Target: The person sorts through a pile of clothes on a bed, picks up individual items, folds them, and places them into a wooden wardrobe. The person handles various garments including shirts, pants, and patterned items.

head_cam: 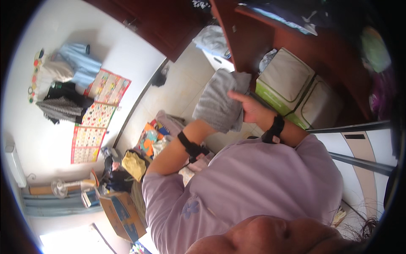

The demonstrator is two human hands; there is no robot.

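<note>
A folded grey knit garment is held up in front of my chest, above the tiled floor. My right hand grips its right edge, thumb lying on top of the cloth. From the other side my left hand reaches under the garment. The cloth hides its fingers, and only the part near the wrist shows. Both wrists wear black bands. Just beyond the garment, a stack of grey and light blue folded cloth sits on a white container.
Beige and green fabric storage boxes stand at right in the dark red wooden cabinet. Heaped clothes lie at left, near a cardboard box. Clothes hang on the wall beside posters. A fan is at far left.
</note>
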